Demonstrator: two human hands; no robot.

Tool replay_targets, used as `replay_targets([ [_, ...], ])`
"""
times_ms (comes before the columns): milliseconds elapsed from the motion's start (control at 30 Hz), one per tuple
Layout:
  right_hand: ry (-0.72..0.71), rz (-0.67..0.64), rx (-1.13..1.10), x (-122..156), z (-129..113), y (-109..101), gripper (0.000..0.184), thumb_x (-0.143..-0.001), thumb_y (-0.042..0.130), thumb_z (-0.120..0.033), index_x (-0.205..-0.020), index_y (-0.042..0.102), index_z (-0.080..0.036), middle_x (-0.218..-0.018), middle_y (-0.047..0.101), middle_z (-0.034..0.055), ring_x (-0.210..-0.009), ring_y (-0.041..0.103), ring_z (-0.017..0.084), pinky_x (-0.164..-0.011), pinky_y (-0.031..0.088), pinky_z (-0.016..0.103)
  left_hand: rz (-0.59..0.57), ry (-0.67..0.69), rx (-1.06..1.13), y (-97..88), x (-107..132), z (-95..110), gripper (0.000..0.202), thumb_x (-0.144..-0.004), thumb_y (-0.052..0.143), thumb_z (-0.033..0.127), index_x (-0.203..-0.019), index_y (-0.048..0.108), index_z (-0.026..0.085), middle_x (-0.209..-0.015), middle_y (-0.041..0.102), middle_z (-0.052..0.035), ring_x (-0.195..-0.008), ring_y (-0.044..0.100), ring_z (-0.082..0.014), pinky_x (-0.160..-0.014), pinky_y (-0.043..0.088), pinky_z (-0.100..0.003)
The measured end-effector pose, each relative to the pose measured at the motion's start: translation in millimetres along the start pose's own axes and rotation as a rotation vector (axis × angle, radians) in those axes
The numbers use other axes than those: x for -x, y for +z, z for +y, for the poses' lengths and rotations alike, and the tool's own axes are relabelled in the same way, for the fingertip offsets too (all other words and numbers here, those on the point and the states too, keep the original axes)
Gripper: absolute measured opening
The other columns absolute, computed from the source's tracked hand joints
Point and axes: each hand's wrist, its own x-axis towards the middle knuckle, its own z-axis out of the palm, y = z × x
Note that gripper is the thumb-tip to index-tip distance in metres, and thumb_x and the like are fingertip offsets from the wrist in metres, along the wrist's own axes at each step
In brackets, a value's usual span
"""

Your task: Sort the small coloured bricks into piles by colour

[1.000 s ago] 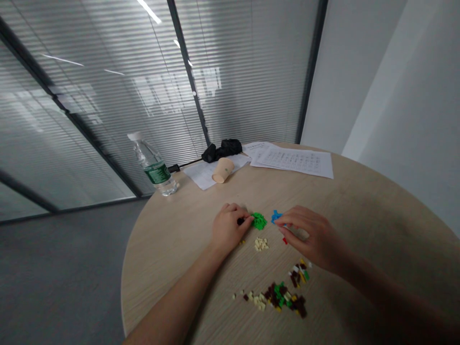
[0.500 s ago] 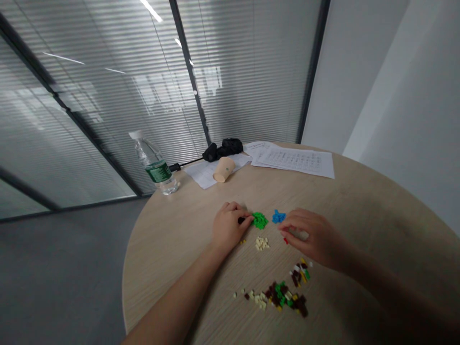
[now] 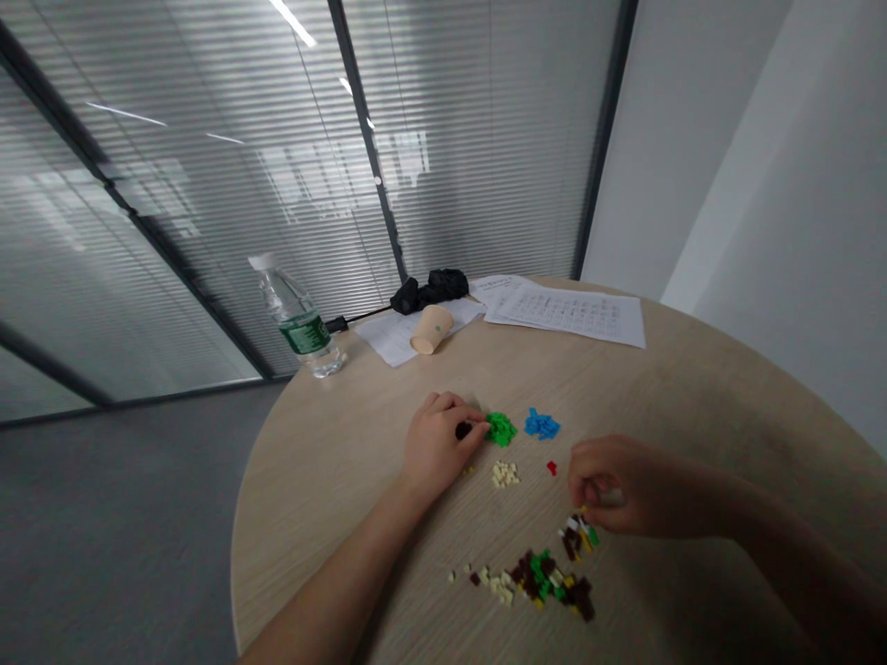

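Note:
My left hand (image 3: 440,443) rests on the table, its thumb and fingers apart around some dark brown bricks (image 3: 464,430) that it partly hides. Its fingertips are beside a pile of green bricks (image 3: 500,429). My right hand (image 3: 610,485) is over a small mixed pile of brown, white, yellow and green bricks (image 3: 577,538), fingers bent down and the tips close together at its upper edge. Whatever is between those tips is too small to make out. Blue bricks (image 3: 541,424), cream bricks (image 3: 505,475) and red bricks (image 3: 552,468) lie in separate groups between my hands.
A larger mixed pile of bricks (image 3: 551,580) lies nearer to me, with loose cream bricks at its left. Along the far side of the round table (image 3: 311,517) are a water bottle (image 3: 305,331), a tipped paper cup (image 3: 431,330), a black folded item (image 3: 443,286) and printed sheets (image 3: 565,311).
My right hand has moved from beside the blue bricks toward me and to the right, onto the small mixed pile. The blue and red bricks are now uncovered. My left hand has hardly moved.

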Motion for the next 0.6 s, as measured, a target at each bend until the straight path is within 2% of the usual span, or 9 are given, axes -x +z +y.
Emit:
replay_targets([
  [333, 0.037, -0.047, -0.028, 0, -1, -1, 0.012, -0.066, 0.057, -0.005, -0.063, 0.059, -0.017, -0.062, 0.057, -0.0024, -0.057, 0.050, 0.010, -0.056, 0.036, 0.021, -0.035, 0.043, 0.061, -3.5, 3, 10, 0.010, -0.081, 0.060, 0.024, -0.079, 0.069, 0.021, -0.083, 0.059, -0.0036, -0.085, 0.051, -0.0192, -0.077, 0.042, -0.032],
  [500, 0.118, -0.122, -0.045, 5, -9, -1, 0.012, -0.060, 0.059, -0.006, -0.062, 0.060, -0.017, -0.060, 0.057, -0.0035, -0.055, 0.049, 0.010, -0.053, 0.033, 0.021, -0.042, 0.058, 0.071, -3.5, 4, 12, 0.011, -0.081, 0.059, 0.025, -0.078, 0.069, 0.021, -0.084, 0.059, -0.0038, -0.085, 0.050, -0.0196, -0.077, 0.042, -0.033],
  [600, 0.146, -0.121, -0.013, 5, -10, 1, 0.012, -0.059, 0.062, -0.007, -0.066, 0.062, -0.018, -0.061, 0.058, -0.0035, -0.057, 0.050, 0.011, -0.054, 0.032, 0.022, -0.048, 0.068, 0.077, -2.9, 5, 13, 0.010, -0.081, 0.060, 0.025, -0.078, 0.069, 0.021, -0.084, 0.059, -0.0038, -0.085, 0.050, -0.0197, -0.076, 0.042, -0.033],
])
